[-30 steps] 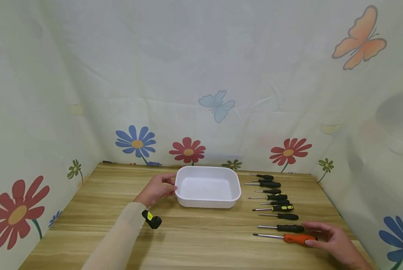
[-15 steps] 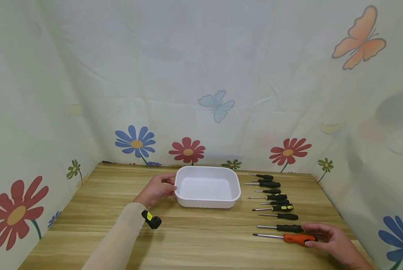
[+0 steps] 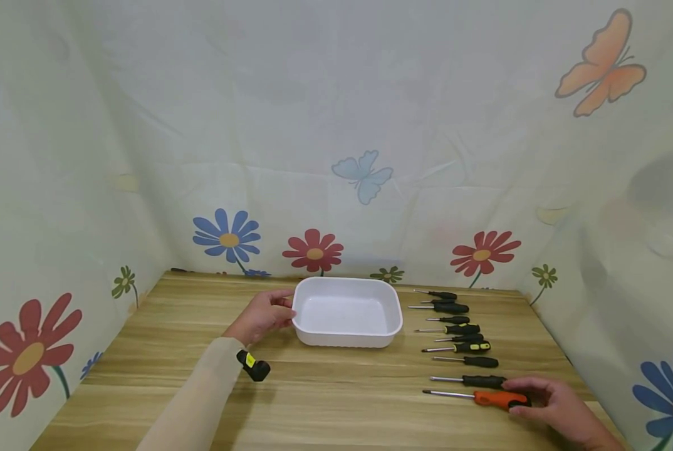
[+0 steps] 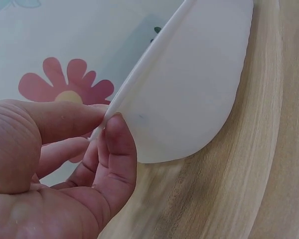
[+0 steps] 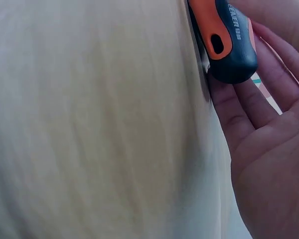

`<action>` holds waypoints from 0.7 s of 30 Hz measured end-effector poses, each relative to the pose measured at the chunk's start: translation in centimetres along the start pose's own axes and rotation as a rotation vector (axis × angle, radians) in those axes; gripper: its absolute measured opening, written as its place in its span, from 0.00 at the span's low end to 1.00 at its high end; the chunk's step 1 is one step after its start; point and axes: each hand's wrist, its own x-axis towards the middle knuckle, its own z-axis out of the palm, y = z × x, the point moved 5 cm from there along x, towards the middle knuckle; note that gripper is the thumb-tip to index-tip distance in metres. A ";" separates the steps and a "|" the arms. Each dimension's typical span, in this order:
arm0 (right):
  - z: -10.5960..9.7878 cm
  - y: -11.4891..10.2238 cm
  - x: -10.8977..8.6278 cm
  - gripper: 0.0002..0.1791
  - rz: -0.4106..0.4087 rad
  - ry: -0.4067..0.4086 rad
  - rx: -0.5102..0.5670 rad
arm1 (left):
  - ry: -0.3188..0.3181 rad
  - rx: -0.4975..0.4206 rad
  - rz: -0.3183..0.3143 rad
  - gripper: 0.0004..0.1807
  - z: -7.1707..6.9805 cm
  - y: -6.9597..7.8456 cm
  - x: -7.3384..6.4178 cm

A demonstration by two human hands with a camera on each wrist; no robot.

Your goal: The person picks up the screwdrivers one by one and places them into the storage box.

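Observation:
A white rectangular plastic tub stands on the wooden table. My left hand pinches its left rim between thumb and fingers, as the left wrist view shows on the tub wall. At the front right, my right hand holds the handle end of an orange-and-black screwdriver, thumb on the near side and index finger on the far side. In the right wrist view, fingertips meet the black butt of its handle. The screwdriver lies flat, its tip pointing left.
Several black-handled screwdrivers lie in a column right of the tub, among them a yellow-marked one and a plain black one beside my right fingers. A flower-printed curtain closes off the back and sides of the table.
My right index finger and thumb have shifted slightly on the orange screwdriver's handle, the index finger coming down nearer to it. The left hand, tub and screwdrivers stay in place.

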 end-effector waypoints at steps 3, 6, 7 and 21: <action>0.0 0.2 0.1 0.27 0.032 -0.013 -0.033 | 0.001 0.002 -0.003 0.34 0.0 0.0 0.0; -0.1 0.5 0.1 0.28 0.082 -0.029 -0.064 | -0.001 -0.002 -0.003 0.33 0.0 0.1 0.0; -0.1 0.5 0.1 0.28 0.092 -0.035 -0.068 | -0.002 -0.004 -0.002 0.33 -0.1 0.1 0.0; 0.0 0.6 0.3 0.26 0.062 -0.064 -0.113 | -0.006 -0.015 0.003 0.33 -0.1 -0.2 0.2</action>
